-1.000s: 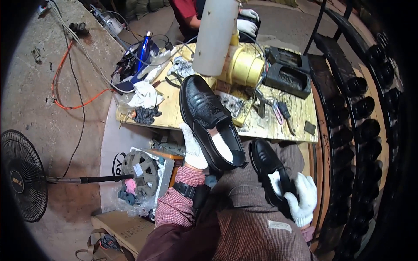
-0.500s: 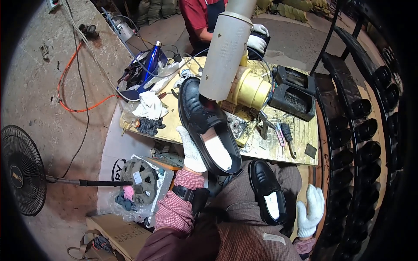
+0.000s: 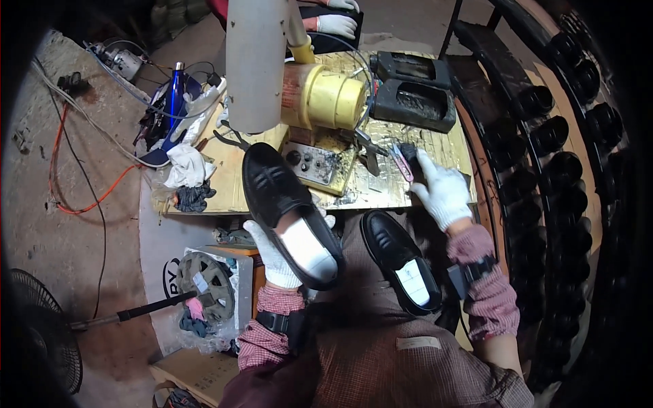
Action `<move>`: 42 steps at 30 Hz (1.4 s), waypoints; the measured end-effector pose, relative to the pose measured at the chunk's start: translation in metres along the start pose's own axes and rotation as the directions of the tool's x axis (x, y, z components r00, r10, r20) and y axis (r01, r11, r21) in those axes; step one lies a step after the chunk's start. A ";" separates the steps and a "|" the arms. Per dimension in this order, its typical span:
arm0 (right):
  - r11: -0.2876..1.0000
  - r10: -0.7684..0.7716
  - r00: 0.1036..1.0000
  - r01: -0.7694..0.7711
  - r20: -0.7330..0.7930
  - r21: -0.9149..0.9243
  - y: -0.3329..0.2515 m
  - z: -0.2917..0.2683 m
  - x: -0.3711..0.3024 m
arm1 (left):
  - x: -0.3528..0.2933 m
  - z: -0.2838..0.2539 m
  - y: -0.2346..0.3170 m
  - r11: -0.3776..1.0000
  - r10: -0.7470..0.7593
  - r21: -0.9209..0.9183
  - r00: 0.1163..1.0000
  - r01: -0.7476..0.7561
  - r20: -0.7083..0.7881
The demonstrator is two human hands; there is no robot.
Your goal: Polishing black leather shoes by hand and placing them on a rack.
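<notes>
A black loafer (image 3: 272, 194) with a white insole is held up, tilted, in my left hand (image 3: 271, 255). The hand wraps it from below, and fingertips show at its right side. A second black loafer (image 3: 396, 255) rests on my lap. My gloved right hand (image 3: 442, 187) reaches over the table's right part with index finger and thumb spread apart. By its fingertips lies a small black brush (image 3: 408, 151), its handle hidden by the hand. A pink-handled cutter (image 3: 403, 165) lies just left of that hand.
A yellow machine (image 3: 330, 95) with a thick grey pipe (image 3: 255, 68) stands on the wooden table (image 3: 218, 190). Black trays (image 3: 415, 102) sit at the back right. A shoe rack (image 3: 537, 204) is at right, a fan (image 3: 41, 333) at left. Another person's gloved hand (image 3: 337, 26) shows beyond.
My right hand has moved from beside my lap up and forward to the brush on the table. The held loafer has come lower and nearer. The view has shifted.
</notes>
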State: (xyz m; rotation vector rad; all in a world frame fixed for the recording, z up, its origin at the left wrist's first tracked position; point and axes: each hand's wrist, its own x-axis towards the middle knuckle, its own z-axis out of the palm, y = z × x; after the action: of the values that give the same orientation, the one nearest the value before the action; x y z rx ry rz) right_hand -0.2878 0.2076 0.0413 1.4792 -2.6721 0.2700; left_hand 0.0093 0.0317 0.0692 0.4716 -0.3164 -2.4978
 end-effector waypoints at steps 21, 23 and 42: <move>0.857 -0.300 0.943 0.203 0.140 0.473 -0.093 -0.171 -0.083 | -0.080 -0.023 -0.031 0.861 -0.301 0.380 0.941 0.337 -0.152; 0.876 -0.340 0.899 0.195 0.277 0.442 -0.098 -0.171 -0.083 | -0.085 -0.021 -0.033 0.878 -0.260 0.365 0.948 0.310 -0.181; 0.974 -0.014 1.000 0.018 -0.016 0.227 0.039 0.023 -0.020 | -0.038 -0.027 -0.023 0.969 -0.218 0.133 0.975 0.210 0.048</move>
State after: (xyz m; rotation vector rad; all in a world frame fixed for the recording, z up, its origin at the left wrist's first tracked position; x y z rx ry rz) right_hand -0.3097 0.2399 0.0115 1.5485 -2.6916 0.6015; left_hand 0.0379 0.0687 0.0467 0.5037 -0.4742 -2.7178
